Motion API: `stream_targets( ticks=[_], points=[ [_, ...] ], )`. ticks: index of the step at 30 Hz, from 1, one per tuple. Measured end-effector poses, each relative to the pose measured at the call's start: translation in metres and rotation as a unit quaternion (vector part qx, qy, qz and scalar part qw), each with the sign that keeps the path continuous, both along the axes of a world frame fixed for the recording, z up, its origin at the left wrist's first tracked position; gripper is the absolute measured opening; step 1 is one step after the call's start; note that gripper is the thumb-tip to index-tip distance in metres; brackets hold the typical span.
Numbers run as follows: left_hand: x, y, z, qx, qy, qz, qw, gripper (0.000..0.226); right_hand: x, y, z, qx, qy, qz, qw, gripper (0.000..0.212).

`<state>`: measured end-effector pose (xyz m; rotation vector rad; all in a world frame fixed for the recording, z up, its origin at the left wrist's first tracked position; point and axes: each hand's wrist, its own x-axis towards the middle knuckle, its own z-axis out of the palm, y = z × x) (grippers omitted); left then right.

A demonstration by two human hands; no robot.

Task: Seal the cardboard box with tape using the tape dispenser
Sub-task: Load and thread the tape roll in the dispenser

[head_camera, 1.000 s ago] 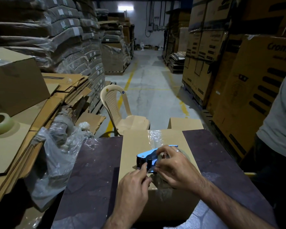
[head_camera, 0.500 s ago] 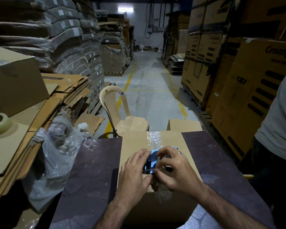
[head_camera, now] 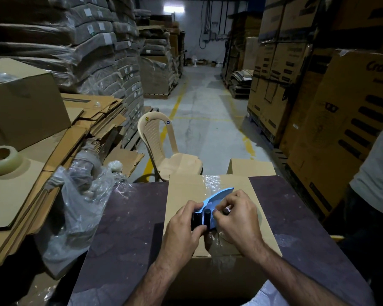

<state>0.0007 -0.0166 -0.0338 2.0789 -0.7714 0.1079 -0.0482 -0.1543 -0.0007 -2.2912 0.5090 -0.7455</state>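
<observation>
The left hand [head_camera: 182, 227] has its grip closed round the black roller end of the tape dispenser [head_camera: 217, 196], and the right hand [head_camera: 238, 219] has its grip curled tight on the blue body (whether those fingertips also pinch a loose end cannot be told). The dispenser is held at the top of the cardboard box [head_camera: 186, 191], lower centre of frame, over the centre seam. Wrinkled tape [head_camera: 211, 181] lies along the seam's far part, and the box stands on the dark desk [head_camera: 128, 217]. Judgement: keep the rollers pressed flat, draw straight toward the near edge with the strip taut, and carry it over the front face before cutting.
</observation>
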Motion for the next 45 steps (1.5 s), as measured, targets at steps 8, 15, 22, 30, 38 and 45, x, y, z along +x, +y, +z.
stream_targets(
  ticks=[8,15,22,30,38,45],
  points=[
    [0.008,0.003,0.003,0.006,0.004,-0.032,0.999,0.032,-0.005,-0.010,-0.001,-0.019,0.014,0.087,0.996,0.005],
    [0.012,0.003,0.007,0.021,0.010,-0.042,0.999,0.033,-0.002,-0.010,-0.002,0.014,-0.025,0.013,1.000,0.014],
    [0.012,0.004,0.011,0.025,0.018,-0.048,0.998,0.034,0.005,-0.005,0.001,-0.014,0.003,-0.040,0.999,0.014],
    [0.014,0.005,0.015,0.030,0.031,-0.072,0.997,0.031,0.006,-0.004,0.002,-0.055,0.012,-0.011,0.998,0.013],
    [0.021,0.005,0.014,0.022,0.042,-0.073,0.996,0.033,0.006,-0.005,0.001,-0.078,-0.006,0.050,0.996,0.002],
    [0.027,0.007,0.010,0.006,0.070,-0.089,0.994,0.037,0.010,-0.021,0.014,-0.174,0.049,0.208,0.961,0.017]
  ],
)
